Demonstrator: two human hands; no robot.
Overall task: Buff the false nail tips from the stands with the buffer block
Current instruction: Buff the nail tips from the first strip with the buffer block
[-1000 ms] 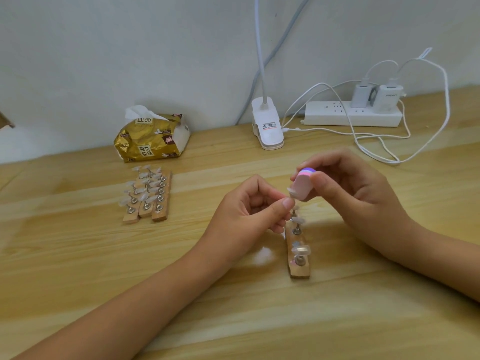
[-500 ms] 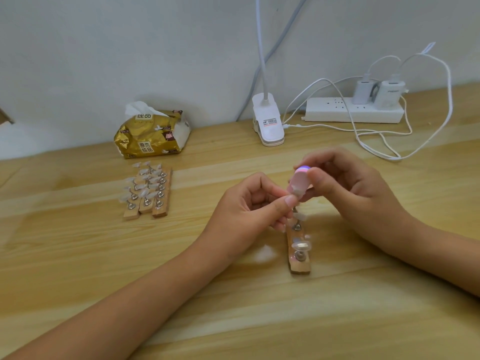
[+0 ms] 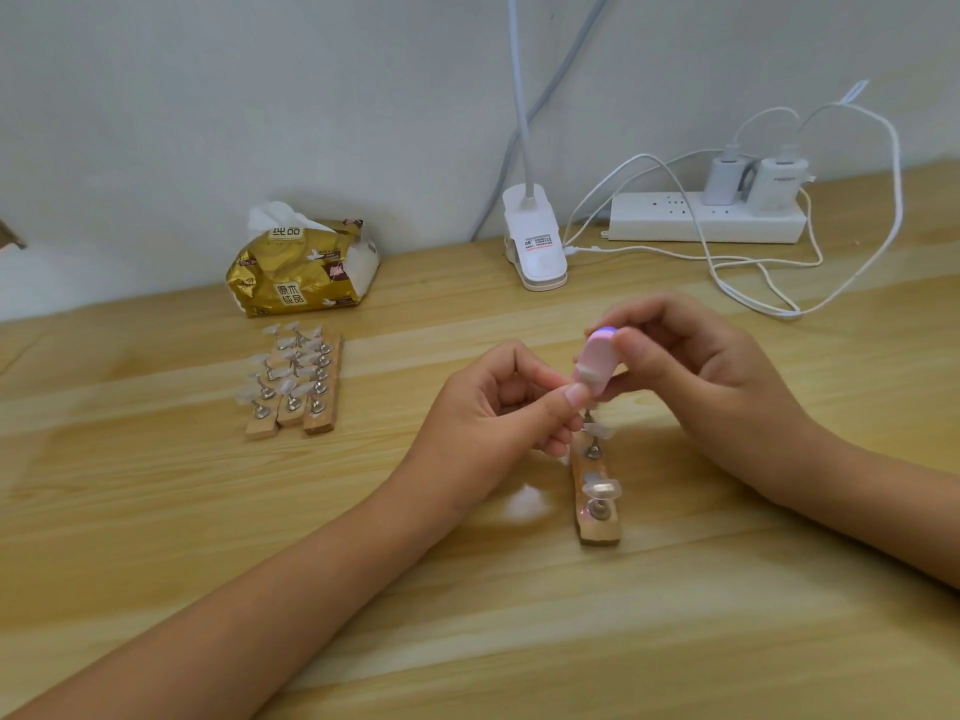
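- Head view, grips: the right grip (image 3: pixel 696 376) is curled round the block (image 3: pixel 598 362), thumb on its near face. The left grip (image 3: pixel 498 407) pinches a tip (image 3: pixel 586 375) between thumb and forefinger and holds it at the block's lower end.
- Progress, as a judgement: buffing is under way on this one tip, lifted off its post, with much work left.
- Directly below both grips a stand (image 3: pixel 597 522) lies on the table (image 3: pixel 675 641). Two tips sit on its posts, so these probably wait their turn.
- Well to the left of the left grip, three more stands (image 3: pixel 293 402) lie side by side, touching and loaded with tips. Whether those are buffed or raw cannot be told.
- Hidden: the left thumb and the block cover most of the held tip, so its shape and the exact contact are unclear.
- The far end of the stand below is hidden behind the left fingers, and empty posts cannot be counted.
- A pale patch (image 3: pixel 524 504) lies on the table just below the left grip: dust or glare, I cannot tell.
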